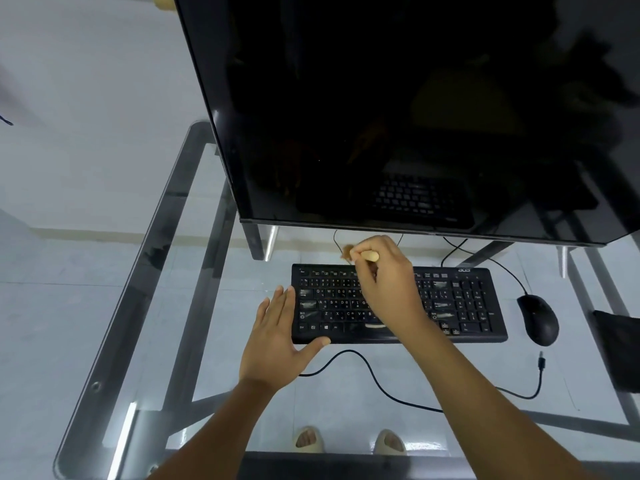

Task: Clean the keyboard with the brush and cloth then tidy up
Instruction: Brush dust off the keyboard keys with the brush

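A black keyboard (460,306) lies on the glass desk, with dusty smears on several keys. My right hand (388,282) hovers over its middle and is shut on a small brush (360,254); the wooden handle and brown bristles poke out past the keyboard's far edge. My left hand (277,337) lies flat and open against the keyboard's left end, thumb along the front edge. A dark cloth (620,351) lies at the right edge of the desk.
A large black monitor (398,109) stands just behind the keyboard. A black mouse (538,318) sits right of the keyboard. A loose black cable (381,386) runs across the glass desk (121,306) in front. Feet in sandals show through the glass.
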Motion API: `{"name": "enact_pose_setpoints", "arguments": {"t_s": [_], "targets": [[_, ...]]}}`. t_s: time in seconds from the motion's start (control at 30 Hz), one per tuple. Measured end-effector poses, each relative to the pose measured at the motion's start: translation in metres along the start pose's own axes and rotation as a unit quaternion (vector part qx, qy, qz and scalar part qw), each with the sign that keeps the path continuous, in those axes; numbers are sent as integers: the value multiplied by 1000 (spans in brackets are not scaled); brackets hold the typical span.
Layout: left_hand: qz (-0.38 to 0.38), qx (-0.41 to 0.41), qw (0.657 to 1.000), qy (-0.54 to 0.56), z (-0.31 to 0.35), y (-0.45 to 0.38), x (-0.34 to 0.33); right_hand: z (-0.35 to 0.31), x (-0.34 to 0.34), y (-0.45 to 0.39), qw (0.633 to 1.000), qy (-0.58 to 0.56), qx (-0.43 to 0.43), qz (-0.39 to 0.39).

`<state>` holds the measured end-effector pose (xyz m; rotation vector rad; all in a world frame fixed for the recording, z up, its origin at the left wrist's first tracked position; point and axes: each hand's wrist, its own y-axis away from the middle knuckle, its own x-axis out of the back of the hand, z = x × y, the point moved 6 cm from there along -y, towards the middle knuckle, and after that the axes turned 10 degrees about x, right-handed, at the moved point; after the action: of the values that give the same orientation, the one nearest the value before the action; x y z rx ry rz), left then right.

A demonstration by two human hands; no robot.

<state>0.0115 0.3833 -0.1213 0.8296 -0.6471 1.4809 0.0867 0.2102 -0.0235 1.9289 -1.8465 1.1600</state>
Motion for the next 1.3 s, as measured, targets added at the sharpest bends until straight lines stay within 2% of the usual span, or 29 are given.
{"name": "enact_pose_setpoints", "arguments": {"t_s": [0.07, 0.13, 0.2, 0.27, 0.37, 0.43, 0.5, 0.53, 0.57, 0.6, 0.63, 0.67, 0.77, 0.8, 0.9, 0.93, 0.97, 1.0, 1.03, 1.07, 1.13, 1.17, 1.23, 1.27, 1.3], "targets": [[7, -10, 1000, -2, 1, -1, -1, 1, -1, 7, 999, -26, -18, 4], [6, -10, 1000, -2, 1, -2, -1, 4, -6, 15, 999, -12, -29, -44], [-10, -1, 1000, -4, -1, -2, -5, 6, 2, 18, 1000, 22, -9, -6], [-14, 3, 1000, -6, -4, -3, -7, 5, 10, 22, 1000, 5, -9, 23], [-14, 3, 1000, 2, -5, -2, -6, 1, -5, 32, 997, 17, -11, -77], [-14, 1, 1000, -2, -4, -1, -7, -2, 3, 36, 999, 39, 9, -21], [-22, 2, 1000, -3, -4, -2, -8, -8, 7, 39, 1000, -21, -1, 20], [-22, 6, 1000, 1, -5, -3, -8, -15, 1, 39, 999, -51, -6, -2], [-21, 7, 1000, 3, -6, -3, -8, -20, -12, 40, 996, -72, -9, -58], [-22, 6, 1000, 3, -8, -3, -9, -23, -25, 42, 990, -75, -13, -118], [-25, 7, 1000, 1, -9, -3, -10, -18, -31, 44, 988, -56, -20, -139], [-28, 12, 1000, 2, -10, -2, -11, -10, -29, 41, 992, -35, -33, -119], [-31, 18, 999, 13, -10, -2, -11, 14, 6, 28, 995, -13, -92, 42], [-26, 16, 999, 17, -9, -2, -9, 17, 11, 25, 993, -23, -104, 45], [-22, 9, 999, 45, -5, 0, -4, 12, 6, 27, 991, -19, -87, -95], [-24, 14, 999, 45, -3, -2, -4, 15, 14, 24, 994, 0, -80, -75], [-19, 20, 999, 35, 0, -5, -3, 21, 26, 21, 996, 9, -91, -19], [-5, 19, 1000, 20, 5, -7, -3, 27, 38, 19, 994, 1, -103, 36], [16, 6, 1000, 6, 13, -9, -2, 34, 43, 17, 991, -21, -118, 59], [31, -18, 999, -5, 24, -11, -3, 36, 42, 16, 990, -39, -130, 43], [31, -83, 996, -23, 49, -10, -10, 36, 30, 19, 991, -25, -121, -46], [21, -117, 992, -32, 62, -8, -16, 36, 31, 20, 993, -2, -106, -42], [-7, -157, 987, -45, 80, -5, -31, 41, 45, 19, 995, -3, -101, 26], [-21, -159, 986, -48, 83, -5, -37, 44, 49, 19, 993, -26, -111, 39], [-34, -156, 986, -46, 84, -6, -43, 46, 50, 18, 991, -44, -122, 19]]}}
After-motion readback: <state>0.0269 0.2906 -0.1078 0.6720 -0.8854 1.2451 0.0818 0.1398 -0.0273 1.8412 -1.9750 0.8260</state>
